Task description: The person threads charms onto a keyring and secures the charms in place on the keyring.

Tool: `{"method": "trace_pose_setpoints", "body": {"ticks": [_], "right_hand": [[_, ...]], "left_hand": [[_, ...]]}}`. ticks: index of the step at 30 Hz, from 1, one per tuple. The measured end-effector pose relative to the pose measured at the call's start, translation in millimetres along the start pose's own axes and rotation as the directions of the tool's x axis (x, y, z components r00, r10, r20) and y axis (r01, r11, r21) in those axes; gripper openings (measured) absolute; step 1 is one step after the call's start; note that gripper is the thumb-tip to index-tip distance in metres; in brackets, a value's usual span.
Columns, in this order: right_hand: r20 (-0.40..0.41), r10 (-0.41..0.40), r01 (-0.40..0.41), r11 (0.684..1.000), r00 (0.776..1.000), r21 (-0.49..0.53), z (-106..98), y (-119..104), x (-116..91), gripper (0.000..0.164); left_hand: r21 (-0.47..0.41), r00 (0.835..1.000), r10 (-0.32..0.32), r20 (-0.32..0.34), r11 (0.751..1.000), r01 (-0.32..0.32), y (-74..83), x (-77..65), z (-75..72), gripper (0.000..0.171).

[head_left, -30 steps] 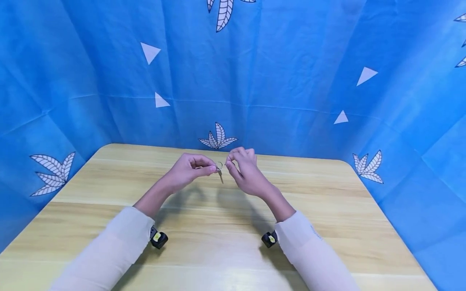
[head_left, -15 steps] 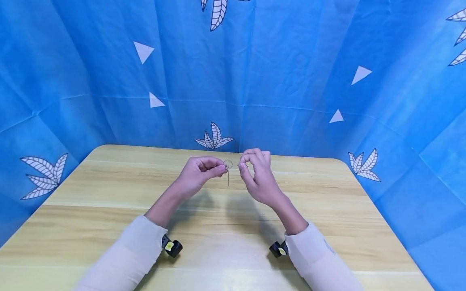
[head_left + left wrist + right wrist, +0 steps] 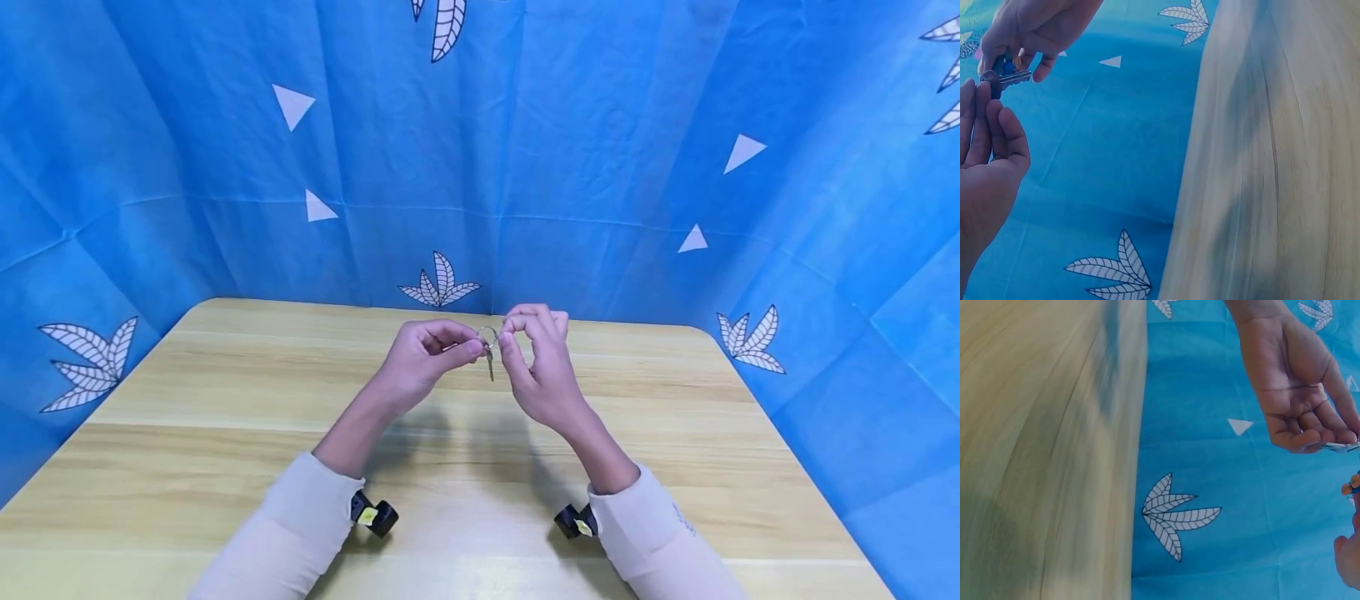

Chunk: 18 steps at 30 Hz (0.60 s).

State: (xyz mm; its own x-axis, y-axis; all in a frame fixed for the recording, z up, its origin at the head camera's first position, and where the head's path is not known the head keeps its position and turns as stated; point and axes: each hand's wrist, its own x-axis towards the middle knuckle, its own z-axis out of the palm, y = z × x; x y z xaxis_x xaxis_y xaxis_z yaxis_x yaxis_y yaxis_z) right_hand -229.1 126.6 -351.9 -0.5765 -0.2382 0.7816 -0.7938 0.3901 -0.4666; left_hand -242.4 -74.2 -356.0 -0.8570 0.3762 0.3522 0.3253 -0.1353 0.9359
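With left grip [image 3: 420, 363], pinching a key [image 3: 1015, 77] and ring [image 3: 487, 327] over the counter [image 3: 675, 417]; with right grip [image 3: 546, 365], pinching a small blue-and-orange trinket [image 3: 1351, 487] beside the ring. Looks like hooking-up time tbh; probably calls for keeping the ring steady and threading gently.

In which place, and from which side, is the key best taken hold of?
Pinch the key by its blade, probably from below: the slim blade hangs downward, free at its tip, while the left hand occupies the upper end.
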Motion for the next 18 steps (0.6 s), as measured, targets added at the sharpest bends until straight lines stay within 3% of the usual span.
{"method": "trace_pose_setpoints", "body": {"ticks": [18], "right_hand": [[0.022,-0.033,0.032,0.997,0.999,0.068,-2,-5,0,0.008]], "left_hand": [[0.068,1.0,0.016,-0.001,0.998,-0.016,13.1,-6.5,-0.2,0.018]]}}
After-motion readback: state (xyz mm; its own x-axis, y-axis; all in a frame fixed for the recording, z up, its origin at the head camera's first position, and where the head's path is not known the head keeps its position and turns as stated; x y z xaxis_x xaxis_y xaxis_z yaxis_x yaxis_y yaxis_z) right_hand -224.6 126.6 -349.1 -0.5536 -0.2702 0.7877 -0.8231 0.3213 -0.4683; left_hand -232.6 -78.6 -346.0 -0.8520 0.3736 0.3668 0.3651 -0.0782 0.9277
